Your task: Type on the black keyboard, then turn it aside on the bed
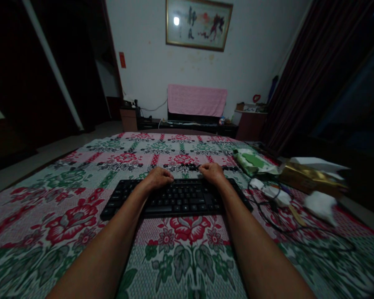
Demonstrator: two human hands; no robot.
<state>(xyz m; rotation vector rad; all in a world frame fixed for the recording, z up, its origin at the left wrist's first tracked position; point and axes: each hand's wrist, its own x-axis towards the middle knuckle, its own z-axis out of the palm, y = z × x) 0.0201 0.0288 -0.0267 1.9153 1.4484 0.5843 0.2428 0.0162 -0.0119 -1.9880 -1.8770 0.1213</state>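
Black keyboard (180,200) on floral tablecloth (50,191), 6 o'clock from frame centre, left hand (158,177) at its 11, right hand (213,172) at its 1, fingers curled narrow, can't tell if gripping anything, green-and-white packet (254,161) at 2.

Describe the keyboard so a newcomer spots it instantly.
On the flowered cloth, find the left hand and right hand. There lies a wide black keyboard, extending sideways past both. Its rows of keys distinguish it from the green packet and gold box to its right.
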